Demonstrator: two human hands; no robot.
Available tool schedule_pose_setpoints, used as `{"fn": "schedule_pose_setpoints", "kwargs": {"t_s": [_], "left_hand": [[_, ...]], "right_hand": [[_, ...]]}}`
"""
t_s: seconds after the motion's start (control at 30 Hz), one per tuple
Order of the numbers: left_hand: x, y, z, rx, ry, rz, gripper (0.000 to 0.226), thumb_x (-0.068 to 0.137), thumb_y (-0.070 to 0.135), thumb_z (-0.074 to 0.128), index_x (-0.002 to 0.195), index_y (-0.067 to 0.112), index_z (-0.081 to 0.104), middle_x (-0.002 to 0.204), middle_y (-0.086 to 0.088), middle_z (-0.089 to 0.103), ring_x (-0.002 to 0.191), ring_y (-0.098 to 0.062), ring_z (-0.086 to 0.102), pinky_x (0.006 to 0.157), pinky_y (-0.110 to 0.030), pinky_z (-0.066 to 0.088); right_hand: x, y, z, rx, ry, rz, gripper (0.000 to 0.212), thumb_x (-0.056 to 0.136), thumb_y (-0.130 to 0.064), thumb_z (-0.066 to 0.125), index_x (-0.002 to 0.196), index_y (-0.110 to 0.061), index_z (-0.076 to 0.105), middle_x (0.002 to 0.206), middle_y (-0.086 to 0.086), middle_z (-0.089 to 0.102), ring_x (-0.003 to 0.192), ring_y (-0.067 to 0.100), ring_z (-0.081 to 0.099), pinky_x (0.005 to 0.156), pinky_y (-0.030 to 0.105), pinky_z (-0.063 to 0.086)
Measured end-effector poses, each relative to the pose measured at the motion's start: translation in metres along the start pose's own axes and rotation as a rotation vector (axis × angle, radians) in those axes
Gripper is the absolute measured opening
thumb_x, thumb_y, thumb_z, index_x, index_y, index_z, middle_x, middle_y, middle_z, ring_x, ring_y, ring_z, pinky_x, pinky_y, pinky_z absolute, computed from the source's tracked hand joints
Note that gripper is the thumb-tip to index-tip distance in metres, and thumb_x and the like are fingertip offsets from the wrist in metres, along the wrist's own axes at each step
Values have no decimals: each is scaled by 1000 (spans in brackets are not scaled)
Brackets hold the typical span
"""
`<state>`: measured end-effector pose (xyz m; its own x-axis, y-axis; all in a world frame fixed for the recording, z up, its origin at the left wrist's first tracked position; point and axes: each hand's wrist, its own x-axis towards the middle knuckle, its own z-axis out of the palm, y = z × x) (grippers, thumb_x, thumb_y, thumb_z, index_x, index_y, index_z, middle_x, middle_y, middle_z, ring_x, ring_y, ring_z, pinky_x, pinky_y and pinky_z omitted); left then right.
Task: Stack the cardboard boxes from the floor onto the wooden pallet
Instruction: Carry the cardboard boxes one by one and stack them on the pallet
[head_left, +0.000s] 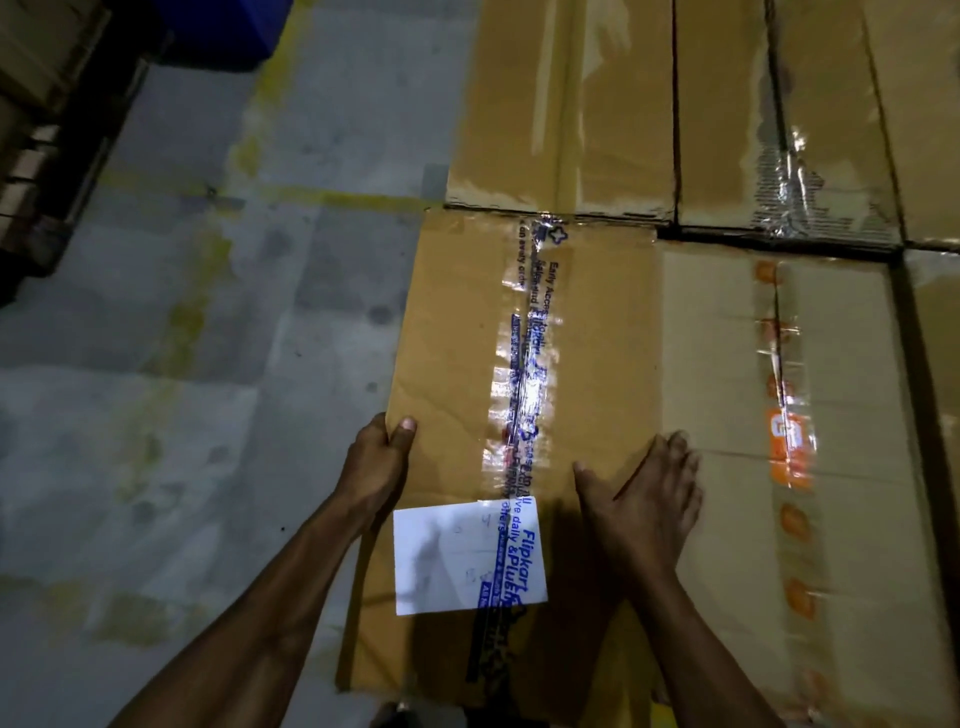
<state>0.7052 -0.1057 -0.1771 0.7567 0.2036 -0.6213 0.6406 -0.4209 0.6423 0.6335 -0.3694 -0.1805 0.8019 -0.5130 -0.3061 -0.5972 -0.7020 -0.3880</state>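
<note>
Cardboard, taped along its seam with blue-printed clear tape, forms the box (519, 415) now being set into the stack. It lies at the left edge of the layer, its far end butted against a plain box (561, 104) and its right side against the orange-taped box (779, 415). The pallet itself is hidden beneath the stack.

**Hand state.** The left hand (379, 462) grips the box's left edge, thumb on top and fingers curled under the side. The right hand (649, 499) lies flat with fingers spread, pressing across the joint between this box and its right neighbour.

**Hazards (judgement).**
- The left side hangs beside open floor (182, 364) — if the box overhangs the layer below, release may let it tip outward.
- The left fingers sit beneath the edge; lowering before withdrawing them risks a pinch.
- The near end appears lifted or unsettled; an uneven seat would skew later layers.

**Orientation.** The long axis runs away from the person, parallel to the tape seam. The white label (467, 556) marks the near end — the far end points toward the stack's back row.
</note>
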Motion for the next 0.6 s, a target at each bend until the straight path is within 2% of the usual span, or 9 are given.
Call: {"fn": "schedule_pose_setpoints", "kwargs": {"t_s": [0.17, 0.3, 0.4, 0.5, 0.6], "left_hand": [[-3, 6, 0, -18, -2, -10, 43, 105, 40, 45, 129, 8, 60, 120, -10, 67, 108, -32, 65, 99, -51, 52], [-4, 3, 1, -33, 0, 5, 41, 105, 41, 44, 127, 10, 61, 119, -11, 68, 105, -30, 65, 98, -50, 53], [-4, 0, 5, -48, 2, -1, 41, 105, 42, 43, 125, 12, 61, 116, -10, 69, 104, -30, 65, 97, -50, 53], [-3, -2, 8, -42, 16, -3, 42, 105, 41, 43, 124, 9, 62, 114, -12, 69, 103, -32, 65, 94, -44, 53], [1, -2, 9, -39, 36, -18, 45, 104, 46, 44, 128, 12, 61, 118, -9, 68, 105, -31, 64, 97, -49, 53]], "right_hand": [[4, -9, -4, 74, 46, 32, 101, 75, -59, 66, 149, -1, 30, 163, 14, 15, 151, 28, 5, 120, 42, 2], [7, -5, -5, 106, 62, 11, 101, 70, -57, 64, 147, 2, 34, 161, 15, 19, 150, 29, 7, 120, 42, 3], [7, -2, -6, 126, 41, 0, 98, 77, -48, 76, 148, 2, 31, 163, 14, 15, 151, 27, 5, 121, 42, 2], [8, -1, -8, 118, 39, -5, 105, 69, -57, 63, 150, 1, 29, 163, 12, 15, 151, 26, 5, 121, 41, 2], [11, 1, -10, 121, 22, -28, 105, 71, -58, 62, 150, 0, 27, 163, 12, 15, 151, 26, 4, 121, 42, 3]]}}
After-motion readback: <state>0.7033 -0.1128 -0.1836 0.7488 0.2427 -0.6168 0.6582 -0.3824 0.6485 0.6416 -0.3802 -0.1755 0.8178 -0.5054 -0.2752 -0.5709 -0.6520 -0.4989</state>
